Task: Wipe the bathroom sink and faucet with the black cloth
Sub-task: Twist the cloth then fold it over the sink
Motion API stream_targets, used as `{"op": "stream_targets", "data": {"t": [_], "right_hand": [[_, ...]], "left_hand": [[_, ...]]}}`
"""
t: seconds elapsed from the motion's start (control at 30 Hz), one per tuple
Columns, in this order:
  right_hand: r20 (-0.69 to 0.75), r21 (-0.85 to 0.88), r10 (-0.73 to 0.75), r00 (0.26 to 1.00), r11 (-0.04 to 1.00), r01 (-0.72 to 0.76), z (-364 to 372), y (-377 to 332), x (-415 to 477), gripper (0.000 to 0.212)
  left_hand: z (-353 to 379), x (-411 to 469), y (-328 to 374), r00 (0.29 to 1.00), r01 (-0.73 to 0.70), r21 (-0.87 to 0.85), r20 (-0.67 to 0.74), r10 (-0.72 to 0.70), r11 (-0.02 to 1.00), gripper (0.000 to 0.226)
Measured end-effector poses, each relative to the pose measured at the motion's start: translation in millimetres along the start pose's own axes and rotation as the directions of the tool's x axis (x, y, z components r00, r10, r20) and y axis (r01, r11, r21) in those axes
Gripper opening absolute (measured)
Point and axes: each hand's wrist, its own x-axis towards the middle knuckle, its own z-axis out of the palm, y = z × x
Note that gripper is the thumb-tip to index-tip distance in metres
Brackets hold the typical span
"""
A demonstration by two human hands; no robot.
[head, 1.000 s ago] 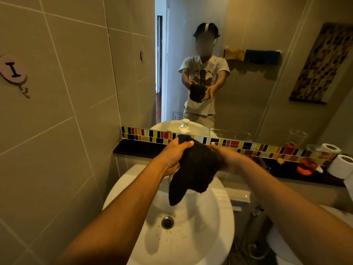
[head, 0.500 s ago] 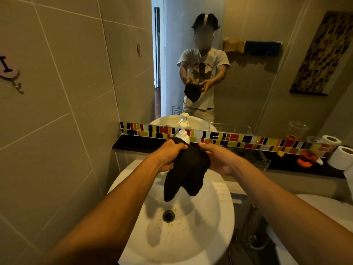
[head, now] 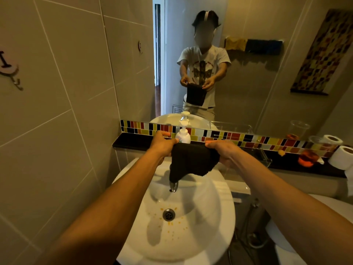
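Observation:
The black cloth [head: 193, 161] hangs spread between both my hands above the back of the white sink [head: 215, 217]. My left hand [head: 162, 145] pinches its left top corner and my right hand [head: 223, 152] grips its right top edge. The cloth's lower tip drapes over the chrome faucet [head: 173, 186], of which only the spout end shows. Orange specks lie around the drain [head: 168, 214] in the basin.
A white soap pump bottle [head: 183, 135] stands on the black ledge [head: 131, 143] right behind the cloth. Further right on the ledge are a clear tray [head: 261, 156], an orange cup [head: 305, 159] and toilet rolls [head: 341, 156]. A tiled wall is close on the left, a mirror ahead.
Both hands have pulled apart and stretched the cloth wider, and it now hangs lower, over the faucet. The view has tilted down, showing more of the basin.

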Motion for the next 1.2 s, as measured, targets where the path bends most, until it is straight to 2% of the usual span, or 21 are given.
{"op": "stream_targets", "data": {"t": [0.07,0.13,0.2,0.33,0.4,0.47,0.63,0.73,0.93,1.0,1.1,1.2], "right_hand": [[-0.025,-0.02,0.013,1.0,1.0,-0.013,1,-4,1,0.025],[-0.059,-0.07,0.008,0.998,0.997,-0.013,-1,-8,1,0.032],[-0.046,-0.129,0.005,0.999,0.992,-0.011,-7,-11,-1,0.035],[0.127,-0.324,-0.037,0.991,0.943,0.077,-25,-14,-6,0.033],[0.157,-0.535,-0.087,0.984,0.83,0.159,-28,-14,-6,0.039],[0.161,-0.697,-0.147,0.976,0.683,0.218,-27,-10,-5,0.04],[0.177,-0.854,-0.228,0.957,0.448,0.265,-38,2,5,0.021],[0.184,-0.888,-0.244,0.952,0.375,0.267,-54,3,11,0.021],[0.167,-0.893,-0.28,0.945,0.363,0.266,-105,-8,28,0.01],[0.162,-0.89,-0.312,0.936,0.363,0.275,-123,-11,37,0.012],[0.153,-0.861,-0.337,0.929,0.415,0.292,-145,-15,55,0.018],[0.191,-0.845,-0.279,0.941,0.442,0.302,-164,-20,80,0.018]], "left_hand": [[1,1,0,0.999,-0.005,-0.012,0.034,0.005,1.0,0.015],[-1,2,1,0.992,0.004,-0.023,0.128,-0.001,1.0,0.011],[-4,4,3,0.97,0.002,0.011,0.244,-0.004,1.0,0.024],[-2,7,5,0.936,-0.111,0.279,0.352,0.006,0.954,0.052],[7,8,1,0.932,-0.222,0.416,0.357,0.066,0.882,0.056],[16,10,-6,0.919,-0.313,0.48,0.369,0.136,0.82,0.05],[36,24,-16,0.891,-0.435,0.513,0.366,0.27,0.74,0.027],[45,35,-10,0.862,-0.48,0.513,0.426,0.274,0.712,0.024],[72,57,5,0.782,-0.494,0.386,0.589,0.204,0.779,0.025],[86,65,11,0.768,-0.511,0.367,0.601,0.221,0.778,0.025],[106,78,18,0.76,-0.537,0.356,0.598,0.255,0.765,0.024],[124,96,18,0.763,-0.528,0.394,0.609,0.217,0.752,0.028]]}}
